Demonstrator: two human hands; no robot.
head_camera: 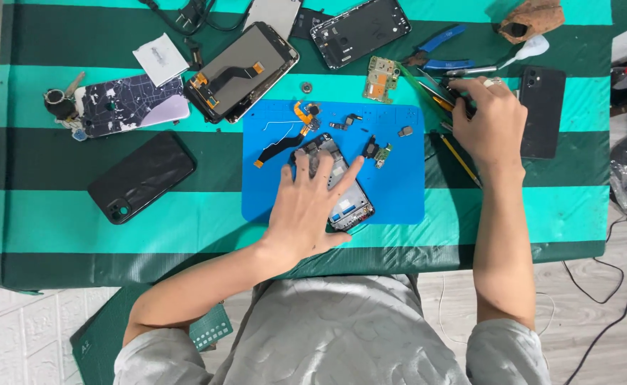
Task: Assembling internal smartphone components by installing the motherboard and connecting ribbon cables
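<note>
Head view: opened phone frame [343,196] lying on the blue repair mat [399,192] at the counter's [57,214] centre. Left hand [306,203] rests flat on the frame, fingers [312,167] spread apart. Right hand [494,121] reaches past the mat's right edge, fingers curled together among a cluster of hand tools [442,89]; what they clamp cannot be told. Flex cable [279,144] and small parts lie on the mat; a black phone [141,177] lies well to the left.
</note>
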